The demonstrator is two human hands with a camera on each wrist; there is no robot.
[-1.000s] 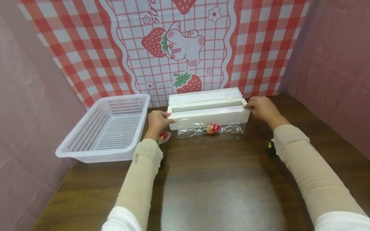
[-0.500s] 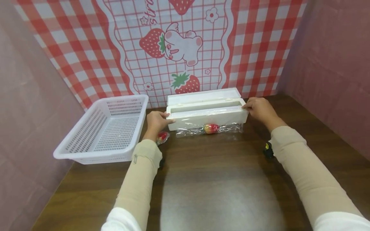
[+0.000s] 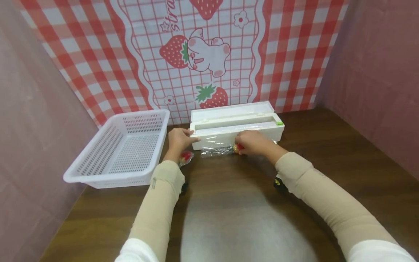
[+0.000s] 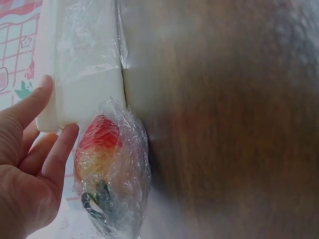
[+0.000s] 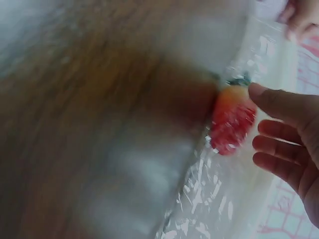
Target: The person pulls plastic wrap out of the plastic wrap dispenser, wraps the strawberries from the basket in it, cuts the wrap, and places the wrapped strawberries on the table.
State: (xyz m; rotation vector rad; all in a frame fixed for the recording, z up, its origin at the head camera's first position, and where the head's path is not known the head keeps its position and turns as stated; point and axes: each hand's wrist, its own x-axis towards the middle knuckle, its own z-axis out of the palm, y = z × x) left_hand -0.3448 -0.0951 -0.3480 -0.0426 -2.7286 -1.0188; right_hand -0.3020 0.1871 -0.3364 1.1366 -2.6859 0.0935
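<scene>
A white cling film dispenser (image 3: 239, 134) stands at the back with its lid raised. Clear cling film (image 3: 212, 151) hangs over its front and covers a red-and-yellow strawberry (image 5: 232, 122) with green leaves. My left hand (image 3: 179, 140) grips the dispenser's left end between thumb and fingers. Over the covered strawberry is my right hand (image 3: 253, 142); in the right wrist view its thumb tip lies at the strawberry's edge, and the half-bent fingers stand apart from it. Another strawberry (image 4: 102, 154), wrapped in crumpled film, lies beside my left hand.
A white slotted plastic basket (image 3: 104, 178) stands to the left on the brown wooden table (image 3: 229, 218). A green slider (image 3: 279, 123) sits at the dispenser's right end. Behind hangs a red checked cloth (image 3: 291, 72) with strawberry prints; pink cloth (image 3: 376, 91) lines the sides.
My right hand has left the dispenser's right end and moved left and down to the film-covered strawberry. The green slider has come into view. My left hand keeps its grip.
</scene>
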